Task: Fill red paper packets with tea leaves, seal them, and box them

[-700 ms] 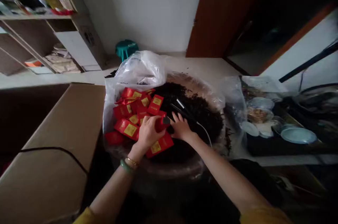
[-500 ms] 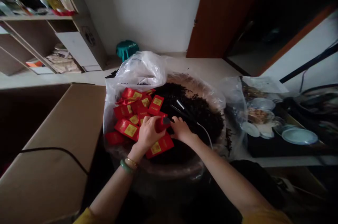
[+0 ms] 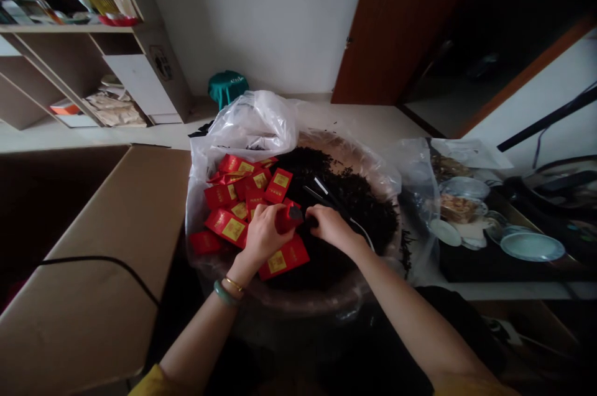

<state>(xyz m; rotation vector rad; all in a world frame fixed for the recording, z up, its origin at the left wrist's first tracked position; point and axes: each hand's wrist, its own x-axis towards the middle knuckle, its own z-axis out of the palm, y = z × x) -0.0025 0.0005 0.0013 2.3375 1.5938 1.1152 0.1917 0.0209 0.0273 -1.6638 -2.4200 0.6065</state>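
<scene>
One red packet (image 3: 284, 221) sits in my left hand (image 3: 263, 235), over the middle of the wide basket, its dark end facing right. My left thumb and fingers are closed around it. My right hand (image 3: 331, 227) is just beside that end, fingers curled narrow; I cannot tell whether anything is pinched in them. If my left grip squeezes or tilts, I judge the packet could buckle or slip, and anything loose inside could spill.

Under and around my left hand lie more red packets (image 3: 226, 226), heaped on the left side; a knock from my wrist could slide the nearest one down. To the right spreads a mound of dark, shredded leaves (image 3: 368, 194), with a black tool (image 3: 330, 198) lying on it beyond my right hand. Its white cord (image 3: 362, 231) passes near my right wrist, so a careless sweep could snag it and drag the tool.

Clear plastic lining (image 3: 261, 119) bunches at the far left. Farther out, a cardboard box (image 3: 107, 253) stands left and clear tubs (image 3: 532, 244) sit right.
</scene>
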